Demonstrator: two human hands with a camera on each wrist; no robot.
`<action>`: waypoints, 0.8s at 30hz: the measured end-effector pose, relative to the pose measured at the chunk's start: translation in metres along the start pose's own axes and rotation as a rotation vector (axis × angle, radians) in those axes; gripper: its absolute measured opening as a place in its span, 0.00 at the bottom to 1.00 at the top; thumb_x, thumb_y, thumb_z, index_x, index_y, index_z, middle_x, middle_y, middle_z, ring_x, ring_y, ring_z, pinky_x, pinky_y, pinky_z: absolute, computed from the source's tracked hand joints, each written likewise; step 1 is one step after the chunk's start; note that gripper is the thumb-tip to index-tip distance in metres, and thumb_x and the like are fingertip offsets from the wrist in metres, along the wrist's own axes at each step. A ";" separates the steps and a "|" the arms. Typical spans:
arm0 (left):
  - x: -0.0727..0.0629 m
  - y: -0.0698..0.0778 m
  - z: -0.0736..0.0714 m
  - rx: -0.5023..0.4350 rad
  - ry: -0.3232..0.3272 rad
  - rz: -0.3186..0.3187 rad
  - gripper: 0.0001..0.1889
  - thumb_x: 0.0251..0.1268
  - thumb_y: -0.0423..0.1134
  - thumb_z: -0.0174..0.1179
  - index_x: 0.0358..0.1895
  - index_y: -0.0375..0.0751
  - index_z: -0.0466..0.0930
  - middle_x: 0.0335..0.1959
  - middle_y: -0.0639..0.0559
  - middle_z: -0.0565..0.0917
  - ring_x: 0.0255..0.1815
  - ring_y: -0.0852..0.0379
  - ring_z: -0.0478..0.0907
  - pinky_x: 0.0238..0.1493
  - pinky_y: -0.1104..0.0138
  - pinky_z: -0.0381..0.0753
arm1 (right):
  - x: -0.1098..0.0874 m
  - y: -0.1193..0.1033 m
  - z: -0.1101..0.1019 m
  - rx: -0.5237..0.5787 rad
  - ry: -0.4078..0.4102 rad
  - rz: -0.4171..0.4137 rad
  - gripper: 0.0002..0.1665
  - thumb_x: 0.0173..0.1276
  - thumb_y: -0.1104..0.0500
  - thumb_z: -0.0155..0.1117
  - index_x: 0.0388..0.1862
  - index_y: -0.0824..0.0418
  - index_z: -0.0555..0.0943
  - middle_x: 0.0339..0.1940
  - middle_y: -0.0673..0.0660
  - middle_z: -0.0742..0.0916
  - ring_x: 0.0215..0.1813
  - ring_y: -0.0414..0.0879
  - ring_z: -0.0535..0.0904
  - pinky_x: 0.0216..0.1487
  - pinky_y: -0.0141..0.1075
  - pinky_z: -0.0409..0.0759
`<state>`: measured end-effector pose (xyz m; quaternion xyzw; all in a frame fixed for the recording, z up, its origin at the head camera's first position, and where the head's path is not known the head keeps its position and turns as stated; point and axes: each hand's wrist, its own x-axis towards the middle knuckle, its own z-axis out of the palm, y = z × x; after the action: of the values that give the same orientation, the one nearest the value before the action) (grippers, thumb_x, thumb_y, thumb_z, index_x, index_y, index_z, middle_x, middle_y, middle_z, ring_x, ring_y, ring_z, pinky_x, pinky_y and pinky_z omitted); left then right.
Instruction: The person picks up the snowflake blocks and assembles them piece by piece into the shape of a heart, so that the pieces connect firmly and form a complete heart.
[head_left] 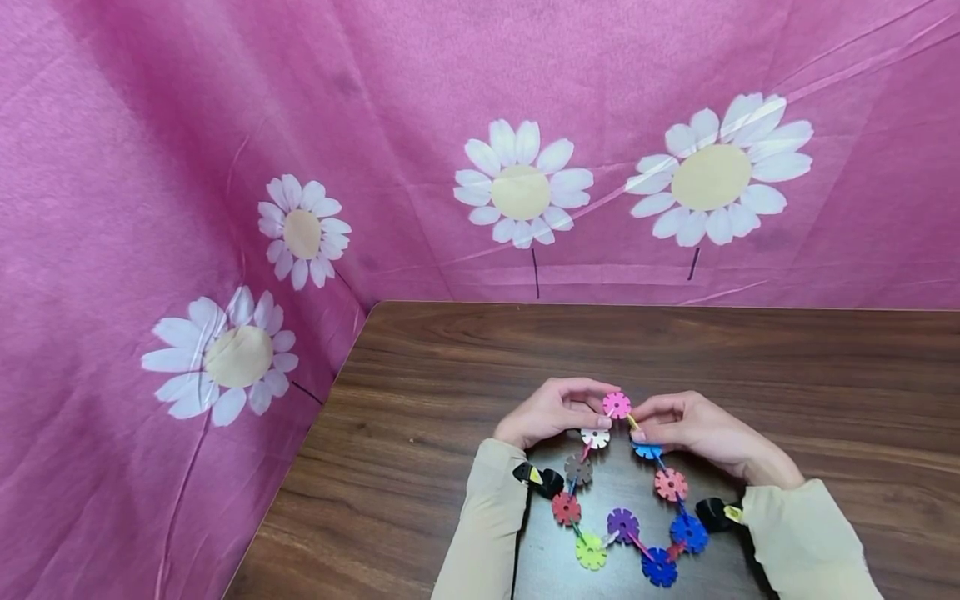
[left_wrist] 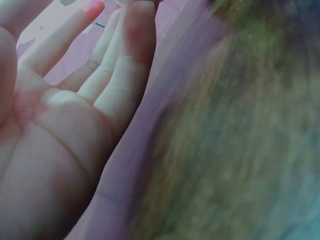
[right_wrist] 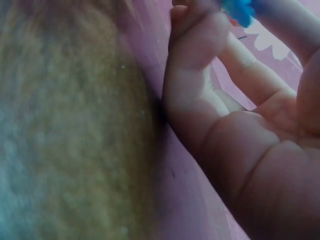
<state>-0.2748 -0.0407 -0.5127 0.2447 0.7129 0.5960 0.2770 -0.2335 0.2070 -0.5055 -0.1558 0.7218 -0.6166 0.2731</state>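
A closed loop of notched interlocking plastic discs, several flat ones joined by others standing edge-on, lies before me in the head view. My left hand (head_left: 558, 411) pinches the loop at its top left, between the pink disc (head_left: 617, 405) and the white disc (head_left: 596, 439). On the other side my right hand (head_left: 693, 429) pinches it by the yellow edge-on disc (head_left: 633, 422) and the light blue disc (head_left: 648, 451), which the thumb partly covers. Bits of disc show in both wrist views: pink (left_wrist: 92, 6) at the left fingertips, blue (right_wrist: 240, 11) at the right.
Down the left side run a grey disc (head_left: 578, 470), a red disc (head_left: 566, 508) and a lime disc (head_left: 591, 552). A purple disc (head_left: 622, 526) and dark blue discs (head_left: 660, 567) form the near side. Beneath is a dark mat (head_left: 551, 575) on a wooden table (head_left: 420, 400); pink flowered cloth (head_left: 405, 125) hangs behind.
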 end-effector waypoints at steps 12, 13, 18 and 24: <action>0.003 0.000 0.000 0.022 -0.012 -0.012 0.24 0.60 0.34 0.65 0.61 0.44 0.77 0.36 0.56 0.85 0.32 0.66 0.81 0.40 0.75 0.78 | -0.001 0.001 -0.001 0.035 -0.027 -0.045 0.24 0.68 0.61 0.62 0.56 0.78 0.74 0.43 0.55 0.89 0.44 0.38 0.85 0.46 0.32 0.83; 0.003 0.000 0.001 0.026 -0.014 -0.011 0.24 0.61 0.34 0.65 0.61 0.44 0.76 0.36 0.54 0.85 0.32 0.66 0.81 0.40 0.75 0.78 | 0.000 0.002 -0.001 0.032 -0.025 -0.045 0.24 0.68 0.61 0.62 0.56 0.78 0.74 0.43 0.55 0.89 0.44 0.38 0.85 0.46 0.32 0.83; 0.003 -0.002 0.001 0.047 -0.019 -0.011 0.24 0.61 0.35 0.65 0.63 0.43 0.75 0.39 0.49 0.85 0.33 0.67 0.81 0.40 0.76 0.79 | 0.000 0.003 0.000 0.031 -0.015 -0.042 0.24 0.67 0.61 0.63 0.55 0.78 0.74 0.42 0.54 0.90 0.44 0.38 0.85 0.45 0.32 0.83; 0.003 -0.003 0.001 0.078 -0.019 -0.022 0.24 0.62 0.37 0.64 0.63 0.44 0.75 0.38 0.55 0.85 0.35 0.69 0.81 0.40 0.76 0.79 | 0.001 0.003 0.001 0.060 -0.008 -0.018 0.25 0.67 0.61 0.64 0.56 0.78 0.74 0.43 0.55 0.90 0.44 0.37 0.85 0.45 0.33 0.83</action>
<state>-0.2762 -0.0385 -0.5159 0.2531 0.7354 0.5624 0.2807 -0.2332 0.2066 -0.5086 -0.1563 0.7005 -0.6397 0.2750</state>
